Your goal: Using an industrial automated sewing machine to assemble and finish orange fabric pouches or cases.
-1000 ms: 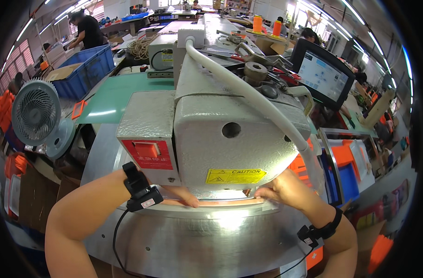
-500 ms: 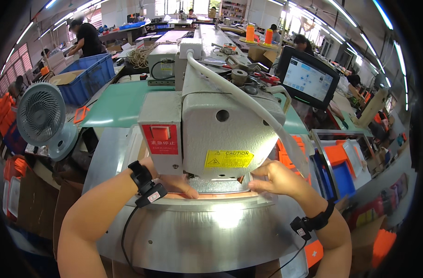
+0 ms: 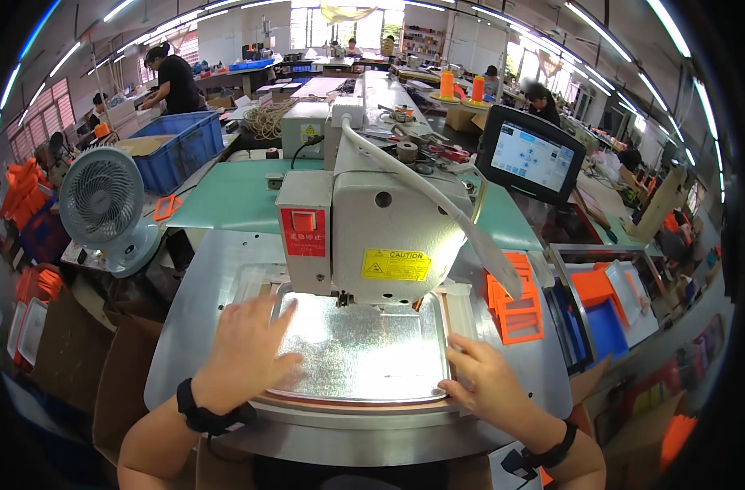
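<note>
A shiny metal plate (image 3: 360,351) in a pale-bordered frame (image 3: 460,318) lies on the steel bed of a grey machine (image 3: 384,233); its far edge is beside the machine head. My left hand (image 3: 250,351), slightly blurred, is over the plate's left edge with fingers spread; I cannot tell whether it touches. My right hand (image 3: 478,380) is at the plate's right edge, thumb and fingertips on or against the border, fingers apart. The head carries a red switch box (image 3: 304,233), a yellow caution label and a thick pale hose.
Orange cut frames (image 3: 515,327) lie right of the plate, beside bins of orange and blue pieces (image 3: 609,322). A screen (image 3: 526,155) stands at right. A fan (image 3: 101,196), blue crate (image 3: 168,155) and cardboard box (image 3: 70,343) are left. Several people work at benches behind, one (image 3: 176,86) standing.
The frame and plate have come out toward me from under the machine head, exposing much more plate. My hands have moved down toward me; my left fingers have spread. The view has shifted.
</note>
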Motion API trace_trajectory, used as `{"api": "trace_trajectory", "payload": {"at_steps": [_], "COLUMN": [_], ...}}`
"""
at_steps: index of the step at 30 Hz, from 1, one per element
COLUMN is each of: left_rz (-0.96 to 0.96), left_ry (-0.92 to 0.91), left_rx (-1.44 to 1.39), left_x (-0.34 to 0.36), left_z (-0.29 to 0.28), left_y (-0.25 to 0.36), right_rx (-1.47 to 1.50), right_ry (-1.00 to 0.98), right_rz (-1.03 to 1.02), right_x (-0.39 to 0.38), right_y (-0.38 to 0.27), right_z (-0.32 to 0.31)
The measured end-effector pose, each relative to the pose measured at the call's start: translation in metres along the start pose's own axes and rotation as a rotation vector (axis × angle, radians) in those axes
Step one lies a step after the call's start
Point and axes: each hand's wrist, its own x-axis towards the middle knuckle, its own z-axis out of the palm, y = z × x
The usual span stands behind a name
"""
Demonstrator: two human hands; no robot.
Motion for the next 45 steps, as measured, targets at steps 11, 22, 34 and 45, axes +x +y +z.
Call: {"api": "trace_trajectory", "payload": {"at_steps": [11,22,34,45], "left_rz": [-0.541,-0.59,-0.543,-1.009], "left_ry": [-0.114,0.528,0.733,1.113], "left_rx": [-0.718,-1.47,-1.636,-2.017], "left_x": [-0.013,-0.055,-0.078,-0.182], "left_z": [0.005,-0.035,0.033,0.011], "left_y": [-0.02,0.039,0.124,0.02], "right_rx": [-0.143,-0.158,0.276,0.269], "right_ry": [-0.131,-0.376,-0.378,-0.038], "right_rz": [0.164,0.139,0.015,-0.335], "right_x": [0.013,0.054,0.069,0.067], "right_y": [0.001,-0.005,-0.022,-0.056], "right_z": [0.024,0.04,0.057,0.062]}}
